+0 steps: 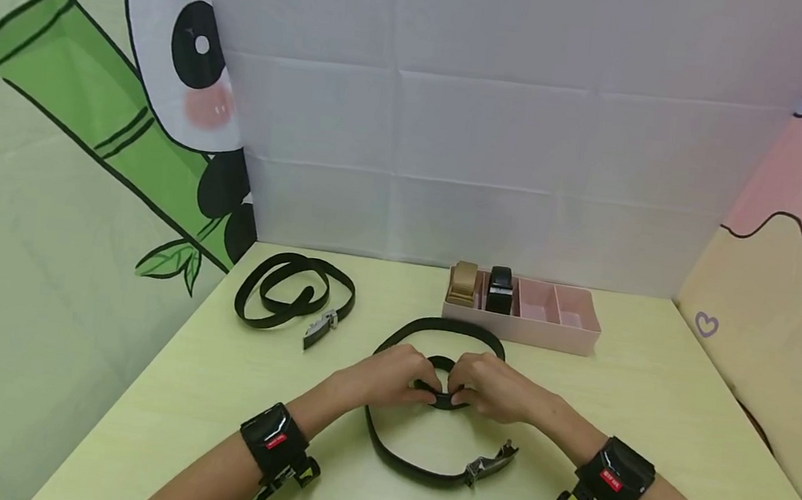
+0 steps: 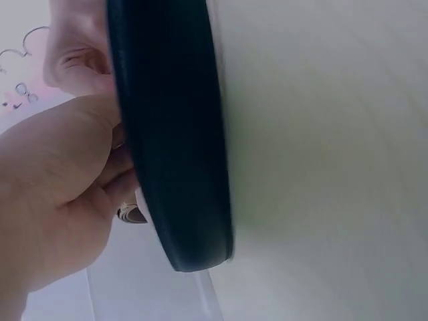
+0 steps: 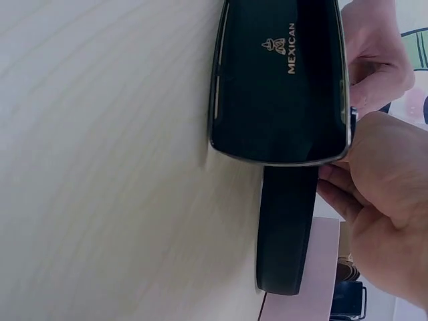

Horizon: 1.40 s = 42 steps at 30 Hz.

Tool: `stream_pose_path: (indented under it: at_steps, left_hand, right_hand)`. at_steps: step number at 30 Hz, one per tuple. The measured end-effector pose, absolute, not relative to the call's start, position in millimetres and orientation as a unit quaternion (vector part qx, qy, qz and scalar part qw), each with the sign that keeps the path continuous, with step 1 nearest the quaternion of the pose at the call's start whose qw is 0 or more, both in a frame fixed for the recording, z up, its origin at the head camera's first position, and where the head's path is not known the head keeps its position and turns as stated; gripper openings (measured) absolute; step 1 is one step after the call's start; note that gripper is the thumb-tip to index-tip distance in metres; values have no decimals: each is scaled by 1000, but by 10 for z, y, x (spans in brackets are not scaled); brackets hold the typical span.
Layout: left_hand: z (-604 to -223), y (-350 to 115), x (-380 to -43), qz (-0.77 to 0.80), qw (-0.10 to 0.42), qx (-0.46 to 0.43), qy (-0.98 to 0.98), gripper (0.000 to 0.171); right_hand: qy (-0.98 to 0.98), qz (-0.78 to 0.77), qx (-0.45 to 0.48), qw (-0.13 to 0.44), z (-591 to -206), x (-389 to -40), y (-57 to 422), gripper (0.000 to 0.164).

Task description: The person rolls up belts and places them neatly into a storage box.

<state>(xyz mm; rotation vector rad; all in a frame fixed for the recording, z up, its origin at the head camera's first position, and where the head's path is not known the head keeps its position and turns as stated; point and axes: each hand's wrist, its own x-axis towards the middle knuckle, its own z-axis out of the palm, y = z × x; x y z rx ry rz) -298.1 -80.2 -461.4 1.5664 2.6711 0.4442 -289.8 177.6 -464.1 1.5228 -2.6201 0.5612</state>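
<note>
A cloth wall with a panda (image 1: 146,72) stood at the far left; next to it, towards the table's back left, lay a loosely coiled black belt (image 1: 300,304), its silver-and-black buckle (image 1: 321,328) towards the front; a strapped camera (image 1: 275,443) sat on the left wrist; the left hand (image 1: 403,376) had thumb and fingers pinched on the small inner loop of a second black belt (image 1: 445,402), which lay mid-table, its wide outer turn curving round behind and in front of the hands; its buckle plate (image 1: 493,464), lettered "MEXICAN", rested at the front right; the right hand (image 1: 497,386) pinched the same loop just beside the left; behind it stood a pink tray (image 1: 554,336), a tan rolled belt (image 1: 463,283) in its leftmost compartment and a black rolled belt (image 1: 500,289) in the next; farther right, a pink-and-cream wall (image 1: 796,303) bordered the table (image 1: 660,387).
</note>
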Motion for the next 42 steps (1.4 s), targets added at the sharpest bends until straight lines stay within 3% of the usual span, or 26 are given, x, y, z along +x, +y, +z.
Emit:
stream_pose_path:
  at_steps: [8,15,18,21,24,26,33,42]
  left_hand:
    - [-4630,-784,-2968,97,-13,530,842,11]
    - [-4659,-824,-3000,139,1,541,830,14]
    - [-4655,-844,-3020,148,3,543,827,12]
    - [-4648,-861,-3037,154,2,542,826,12]
    - [-4646,-879,-3039,160,3,542,825,13]
    - [-4652,-895,-3031,163,6,536,828,13]
    - [-4671,-998,-3015,175,20,518,837,14]
    - [-4645,-1143,-2971,185,38,503,843,15]
  right_hand:
    - [-847,185,496,45,-4646,-2866,1779,5]
    - [-824,202,516,115,-4589,-2569,1769,10]
    - [-811,226,534,74,-4551,-2361,1708,7]
    - [-805,210,555,9,-4548,-2187,1628,15]
    - [-797,192,572,-31,-4580,-2096,1580,9]
    - [-794,192,576,-43,-4593,-2077,1597,3]
    - [-820,183,539,-63,-4542,-2148,1944,25]
    - [-875,174,444,-86,-4419,-2296,2648,33]
